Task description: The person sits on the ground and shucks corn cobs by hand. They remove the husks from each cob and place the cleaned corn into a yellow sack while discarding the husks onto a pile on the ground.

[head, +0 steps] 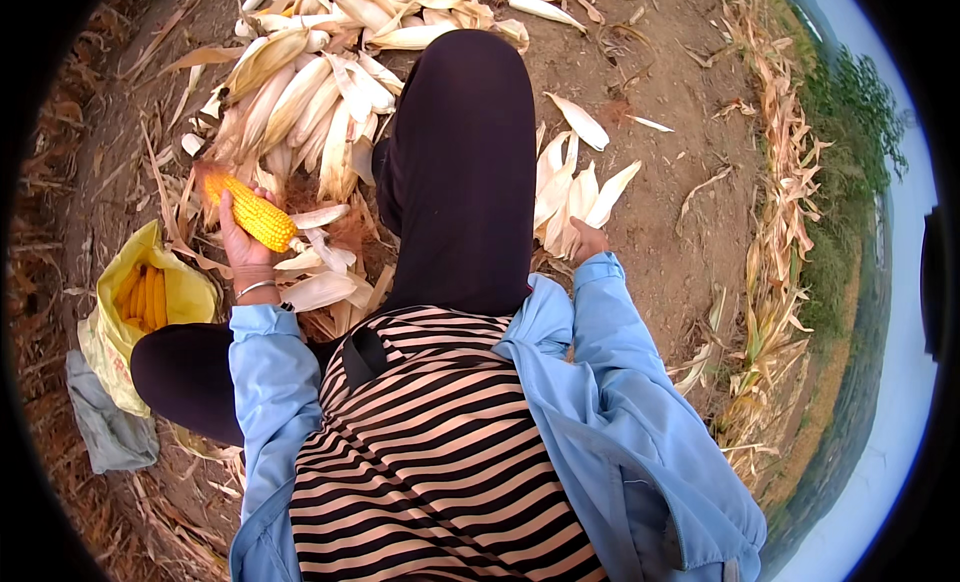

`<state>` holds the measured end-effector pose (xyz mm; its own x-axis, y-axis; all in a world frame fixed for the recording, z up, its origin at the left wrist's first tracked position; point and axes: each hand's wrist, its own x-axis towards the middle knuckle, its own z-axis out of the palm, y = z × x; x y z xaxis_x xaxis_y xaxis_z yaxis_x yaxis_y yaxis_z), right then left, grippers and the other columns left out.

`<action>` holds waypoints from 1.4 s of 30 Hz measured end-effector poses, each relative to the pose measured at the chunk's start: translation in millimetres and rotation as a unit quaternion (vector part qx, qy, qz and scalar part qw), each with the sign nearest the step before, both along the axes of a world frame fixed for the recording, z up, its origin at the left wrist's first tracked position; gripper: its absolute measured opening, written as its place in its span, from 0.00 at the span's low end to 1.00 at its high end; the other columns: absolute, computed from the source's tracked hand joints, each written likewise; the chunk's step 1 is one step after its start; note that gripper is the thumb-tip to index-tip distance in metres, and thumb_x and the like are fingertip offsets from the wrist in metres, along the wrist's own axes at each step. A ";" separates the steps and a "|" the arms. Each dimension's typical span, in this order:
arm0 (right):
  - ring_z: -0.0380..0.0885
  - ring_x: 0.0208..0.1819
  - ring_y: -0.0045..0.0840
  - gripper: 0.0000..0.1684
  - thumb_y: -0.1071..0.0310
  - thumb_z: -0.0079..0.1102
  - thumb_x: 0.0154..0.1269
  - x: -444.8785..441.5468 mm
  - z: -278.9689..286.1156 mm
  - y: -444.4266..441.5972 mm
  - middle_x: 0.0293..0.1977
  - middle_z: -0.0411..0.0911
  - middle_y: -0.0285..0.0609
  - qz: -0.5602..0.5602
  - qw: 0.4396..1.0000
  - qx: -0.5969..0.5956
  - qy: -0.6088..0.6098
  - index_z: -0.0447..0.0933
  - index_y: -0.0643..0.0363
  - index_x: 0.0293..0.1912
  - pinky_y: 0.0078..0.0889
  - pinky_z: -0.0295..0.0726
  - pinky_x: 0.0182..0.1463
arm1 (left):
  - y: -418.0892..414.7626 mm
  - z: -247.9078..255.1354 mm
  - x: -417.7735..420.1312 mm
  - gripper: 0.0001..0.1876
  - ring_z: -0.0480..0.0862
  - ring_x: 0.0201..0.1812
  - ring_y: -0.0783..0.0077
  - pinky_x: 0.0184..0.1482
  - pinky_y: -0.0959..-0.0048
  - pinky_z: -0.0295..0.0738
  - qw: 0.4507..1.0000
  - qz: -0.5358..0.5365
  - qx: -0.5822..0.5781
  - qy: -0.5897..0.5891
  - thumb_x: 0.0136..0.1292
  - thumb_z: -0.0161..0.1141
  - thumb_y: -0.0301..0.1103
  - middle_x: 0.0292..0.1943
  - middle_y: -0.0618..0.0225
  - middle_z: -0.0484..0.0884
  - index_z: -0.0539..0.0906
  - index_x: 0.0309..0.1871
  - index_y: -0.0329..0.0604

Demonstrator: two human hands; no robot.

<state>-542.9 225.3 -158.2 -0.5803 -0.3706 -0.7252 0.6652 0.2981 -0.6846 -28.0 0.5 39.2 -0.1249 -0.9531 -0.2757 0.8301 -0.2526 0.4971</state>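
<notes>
In my left hand [241, 240] lies a husked yellow ear of corn [259, 213], with brown silk at its far tip and a pale stalk stub near my wrist. On the other side of my raised knee, my right hand [589, 242] grips a bunch of dry, pale corn husks [574, 199] whose leaves fan outward. A heap of unhusked corn ears [300, 105] in dry husks lies on the ground beyond my left hand. Loose husk leaves [319, 285] and brown silk are strewn beside my left wrist.
An open yellow woven sack [199, 293] at the left holds several husked ears [142, 297]. Beside it sits a grey cloth or bag [109, 420]. My bent knee [465, 131] rises between my hands. Dry cornstalks [780, 207] form a row at the right, on bare soil [675, 169].
</notes>
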 end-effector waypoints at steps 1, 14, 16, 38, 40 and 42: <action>0.80 0.40 0.36 0.19 0.68 0.58 0.61 -0.9 1.1 1.9 0.42 0.79 0.46 0.012 0.998 0.057 -0.001 0.72 0.64 0.51 0.38 0.79 0.44 | -0.2 -0.2 -1.3 0.17 0.77 0.39 0.67 0.47 0.67 0.77 1.000 -0.003 0.002 0.003 0.62 0.59 0.40 0.38 0.60 0.76 0.71 0.46 0.37; 0.75 0.43 0.33 0.16 0.73 0.55 0.59 42.6 192.4 -56.7 0.42 0.74 0.47 0.034 0.826 0.047 0.560 0.71 0.67 0.47 0.33 0.73 0.49 | -1.0 -17.0 0.7 0.17 0.78 0.38 0.66 0.46 0.64 0.77 1.000 0.017 0.018 0.016 0.61 0.60 0.41 0.36 0.62 0.77 0.72 0.46 0.38; 0.74 0.43 0.26 0.14 0.74 0.50 0.64 91.4 290.5 -82.5 0.43 0.74 0.44 0.055 0.806 -0.108 0.579 0.69 0.66 0.49 0.28 0.74 0.49 | 1.3 -9.4 -12.9 0.18 0.78 0.37 0.66 0.46 0.64 0.77 0.999 0.030 0.014 0.009 0.60 0.61 0.42 0.35 0.62 0.76 0.72 0.44 0.39; 0.77 0.37 0.41 0.31 0.55 0.62 0.49 399.6 195.8 -192.1 0.33 0.75 0.57 0.765 0.475 -0.265 0.347 0.64 0.69 0.43 0.37 0.73 0.41 | 15.7 -19.8 67.6 0.05 0.72 0.29 0.71 0.38 0.67 0.74 0.971 0.235 -0.023 0.022 0.67 0.50 0.34 0.24 0.70 0.68 0.71 0.37 0.44; 0.77 0.32 0.37 0.31 0.55 0.62 0.51 406.2 200.5 -194.3 0.32 0.75 0.54 0.792 0.484 -0.260 0.266 0.63 0.69 0.45 0.35 0.74 0.36 | 17.0 -32.1 81.7 0.08 0.71 0.27 0.73 0.38 0.66 0.74 0.957 0.285 0.034 0.027 0.68 0.49 0.35 0.20 0.72 0.66 0.69 0.32 0.45; 0.75 0.22 0.25 0.27 0.58 0.59 0.57 410.7 194.2 -192.8 0.29 0.74 0.45 0.813 0.532 -0.220 0.085 0.64 0.67 0.49 0.26 0.73 0.21 | 18.5 -48.1 103.3 0.09 0.70 0.25 0.72 0.38 0.66 0.74 0.925 0.340 0.030 0.170 0.68 0.46 0.34 0.19 0.71 0.66 0.68 0.32 0.42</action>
<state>-132.1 32.5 36.0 0.7244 -0.5948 -0.3485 -0.3106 0.1697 -0.9353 75.3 19.0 -8.9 0.4074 -0.8276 -0.3862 0.9132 0.3655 0.1801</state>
